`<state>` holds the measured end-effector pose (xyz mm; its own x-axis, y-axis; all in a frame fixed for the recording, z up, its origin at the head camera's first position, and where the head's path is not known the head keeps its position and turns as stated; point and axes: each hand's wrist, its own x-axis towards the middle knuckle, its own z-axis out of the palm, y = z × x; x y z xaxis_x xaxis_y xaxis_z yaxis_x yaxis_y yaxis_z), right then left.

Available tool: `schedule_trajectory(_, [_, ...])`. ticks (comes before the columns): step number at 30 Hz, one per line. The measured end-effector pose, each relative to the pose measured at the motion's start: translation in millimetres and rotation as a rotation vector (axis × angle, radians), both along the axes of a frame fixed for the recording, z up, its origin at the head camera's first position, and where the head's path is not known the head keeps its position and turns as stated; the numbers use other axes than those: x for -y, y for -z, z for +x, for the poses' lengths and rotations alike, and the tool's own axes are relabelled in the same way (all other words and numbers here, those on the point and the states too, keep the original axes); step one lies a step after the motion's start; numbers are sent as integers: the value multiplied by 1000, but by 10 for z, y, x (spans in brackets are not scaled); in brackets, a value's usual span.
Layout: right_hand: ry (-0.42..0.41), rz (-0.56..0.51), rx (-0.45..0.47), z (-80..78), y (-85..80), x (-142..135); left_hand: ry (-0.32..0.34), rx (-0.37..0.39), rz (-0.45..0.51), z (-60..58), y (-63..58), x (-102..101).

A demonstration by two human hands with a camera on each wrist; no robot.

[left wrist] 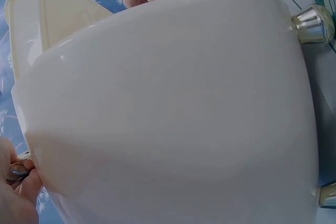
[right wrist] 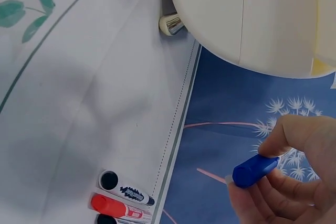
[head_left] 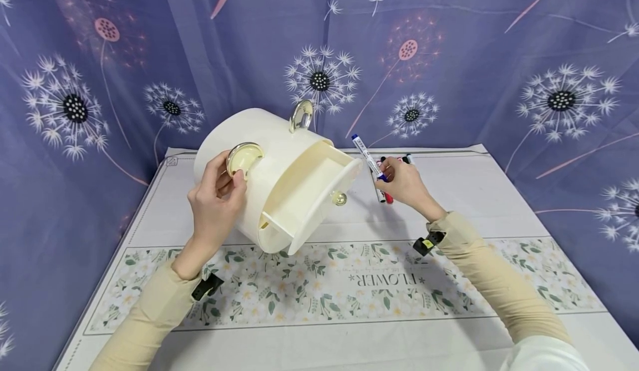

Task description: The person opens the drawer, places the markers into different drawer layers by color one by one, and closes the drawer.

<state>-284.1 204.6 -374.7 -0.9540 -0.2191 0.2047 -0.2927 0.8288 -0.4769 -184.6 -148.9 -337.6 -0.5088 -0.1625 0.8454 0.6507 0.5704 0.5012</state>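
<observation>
Blue-capped marker (head_left: 366, 156) is pinched by right fingers (right wrist: 283, 136) near three o'clock of the white box (head_left: 249, 130); left fingers (head_left: 238, 187) pinch the gold-rimmed ear (head_left: 247, 158), best held steady.

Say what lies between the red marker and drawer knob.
In the head view: a white marker, beside the red marker, then bare tablecloth to the drawer knob.

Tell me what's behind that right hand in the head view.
Markers on the table, including a red marker, their ends showing past the right hand; it covers the rest, so I can't count them.
</observation>
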Motion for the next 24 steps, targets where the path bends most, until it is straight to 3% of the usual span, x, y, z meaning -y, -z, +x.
schedule_trajectory(24, [-44,-76,-188,57,-27,23,-11,6,2,2,-4,-13])
